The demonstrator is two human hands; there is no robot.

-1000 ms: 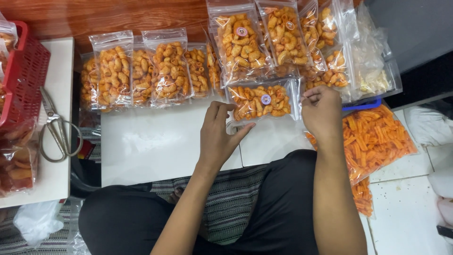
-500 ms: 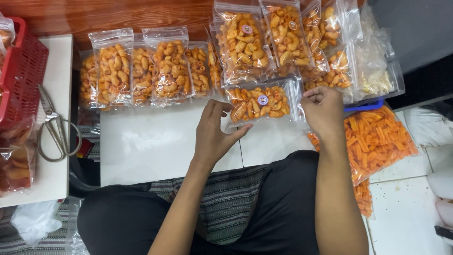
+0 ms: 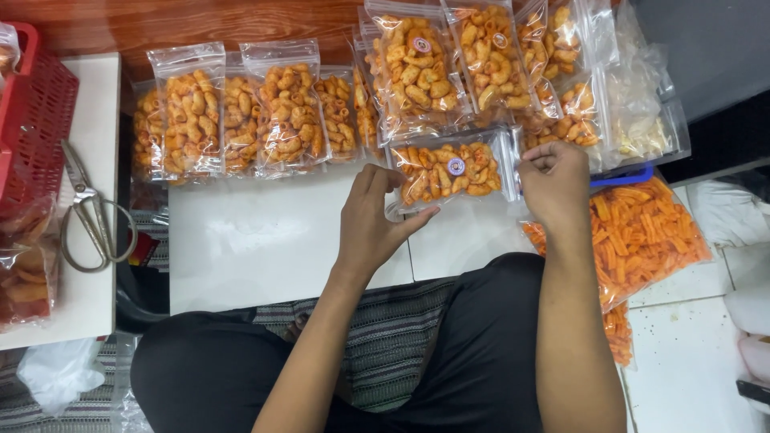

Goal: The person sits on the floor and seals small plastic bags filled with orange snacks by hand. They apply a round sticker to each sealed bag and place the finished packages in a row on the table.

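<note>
Head view, looking down over a lap in dark trousers, seated on the floor before a white board.

Lying flat on the board's far right part: a clear snack bag of orange curls, long side across, round sticker at its middle. Gripped at both ends. Left hand at the bag's left end, fingers curled over the top corner, thumb pressed along the lower edge. Right hand at the bag's right end, fingers closed into a loose fist and pinching the bag's sealed edge; exact fingertip hold hidden behind the knuckles.

Beyond the bag, leaning against a wooden wall: a row of filled bags on the left, overlapping one another, and a taller stack just behind the held bag, touching its upper edge. Further right, more bags in a clear tray.

Right of the right hand, on the tiled floor: a large sack of orange sticks.

Far left, on a low white table: scissors, shut, beside a red basket.
</note>
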